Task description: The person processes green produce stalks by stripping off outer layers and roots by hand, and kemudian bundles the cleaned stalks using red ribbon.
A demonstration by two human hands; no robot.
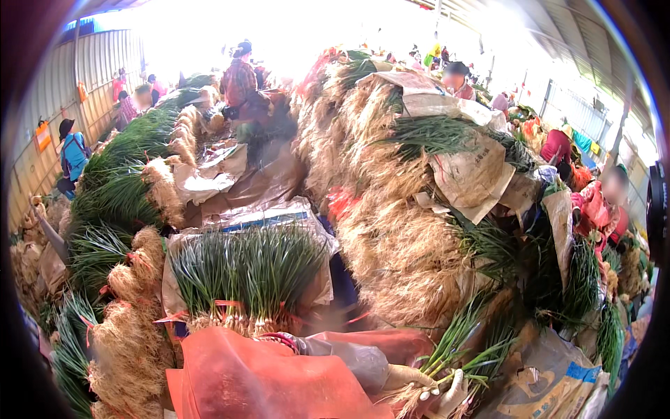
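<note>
Inside a bright metal-walled shed (105,63), the left hand (408,378) pinches loose green onions (457,342) by the right edge of an orange-red cloth (258,377), the right hand (453,399) curled just beside it, its grip too unclear to tell. Beyond, tied bunches (244,265) rest along the near edge of pale sacking (321,283); farther back rise straw-coloured root heaps (412,258), with people (241,80) among them.

Smooth onion leaves (452,342), rough piled roots (408,258) (fibrous), ridged metal wall (108,66).
</note>
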